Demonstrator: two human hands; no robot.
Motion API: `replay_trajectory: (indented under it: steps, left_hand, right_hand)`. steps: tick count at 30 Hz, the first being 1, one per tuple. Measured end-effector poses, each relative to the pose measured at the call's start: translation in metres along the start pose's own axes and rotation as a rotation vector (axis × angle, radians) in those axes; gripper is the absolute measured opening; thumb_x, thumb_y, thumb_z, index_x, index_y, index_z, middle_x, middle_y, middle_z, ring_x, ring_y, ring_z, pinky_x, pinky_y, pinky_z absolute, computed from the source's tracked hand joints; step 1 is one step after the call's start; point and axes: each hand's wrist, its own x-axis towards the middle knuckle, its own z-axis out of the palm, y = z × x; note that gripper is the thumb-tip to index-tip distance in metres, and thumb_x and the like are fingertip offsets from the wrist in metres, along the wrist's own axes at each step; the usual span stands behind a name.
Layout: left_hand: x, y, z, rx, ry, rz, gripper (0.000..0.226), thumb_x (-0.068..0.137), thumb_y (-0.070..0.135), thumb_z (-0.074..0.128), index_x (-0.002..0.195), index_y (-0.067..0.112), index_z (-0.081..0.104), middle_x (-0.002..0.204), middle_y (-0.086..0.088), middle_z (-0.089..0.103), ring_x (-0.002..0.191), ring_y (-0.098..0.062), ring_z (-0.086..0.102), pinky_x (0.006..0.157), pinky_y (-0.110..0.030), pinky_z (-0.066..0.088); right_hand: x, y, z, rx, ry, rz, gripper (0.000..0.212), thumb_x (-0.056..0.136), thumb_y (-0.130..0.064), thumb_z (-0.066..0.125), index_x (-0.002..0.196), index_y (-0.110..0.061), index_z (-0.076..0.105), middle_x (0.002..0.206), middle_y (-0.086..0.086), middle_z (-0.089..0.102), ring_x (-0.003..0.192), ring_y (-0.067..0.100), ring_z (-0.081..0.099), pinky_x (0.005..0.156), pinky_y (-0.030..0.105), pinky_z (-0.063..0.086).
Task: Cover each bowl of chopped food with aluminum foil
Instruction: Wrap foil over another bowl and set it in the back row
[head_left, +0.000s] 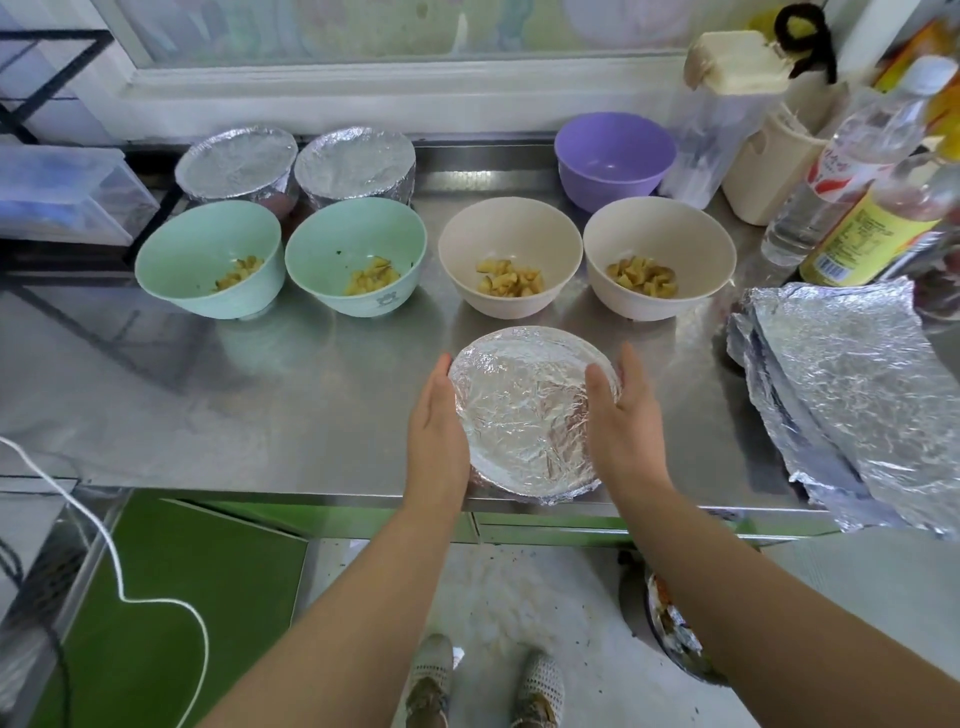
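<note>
a foiled bowl (524, 415) sits near the front edge of the steel counter (311, 374), its foil pulled tight over the rim and crimped down the sides. the left hand (436, 426) lies flat against its left side, fingers straight and together, palm pressing the foil. the right hand (618, 415) presses the right side the same way, fingers straight along the rim and the thumb resting on the foil top; neither hand curls round the bowl. the bowl's near side seems to hang a little over the counter edge, though the wide lens makes that hard to judge. behind it stands a row of four uncovered bowls, each holding yellowish chopped food: two green bowls (176, 254) on the left and two cream bowls (509, 234) on the right. further back on the left are two more covered bowls (236, 161), side by side and touching. a purple bowl (613, 156) stands at the back right. a stack of foil sheets (852, 395) lies on the counter to the right, well apart from the hands, with bottles (852, 171) behind it.
</note>
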Motion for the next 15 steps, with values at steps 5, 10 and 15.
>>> replay_trajectory:
  steps: [5,10,15]
  left_hand:
    - [0.0,-0.007,0.004,-0.066,0.012,0.009,0.037,0.109,0.032,0.036,0.142,0.03,0.053,0.128,0.015,0.057,0.121,-0.005,0.054,0.085,-0.012,0.044]
    - [0.007,-0.015,0.005,-0.068,0.019,-0.015,0.036,0.109,0.034,0.037,0.136,0.03,0.06,0.128,0.01,0.065,0.118,-0.008,0.061,0.101,-0.031,0.05]
    - [0.008,-0.014,0.004,-0.078,-0.002,-0.069,0.031,0.107,0.032,0.04,0.125,0.031,0.066,0.115,0.009,0.072,0.111,-0.012,0.067,0.097,-0.036,0.055]
  right_hand:
    - [-0.002,0.003,0.004,0.048,0.023,0.005,0.051,0.109,-0.034,0.043,0.157,-0.019,0.037,0.158,-0.005,0.042,0.145,0.01,0.037,0.109,0.018,0.025]
    - [-0.001,0.004,0.005,0.053,0.033,0.002,0.049,0.109,-0.033,0.043,0.155,-0.019,0.04,0.156,-0.004,0.046,0.143,0.012,0.04,0.111,0.021,0.029]
    - [0.0,0.006,0.006,0.055,0.053,0.001,0.048,0.108,-0.034,0.043,0.154,-0.019,0.043,0.151,-0.003,0.052,0.14,0.015,0.046,0.119,0.036,0.035]
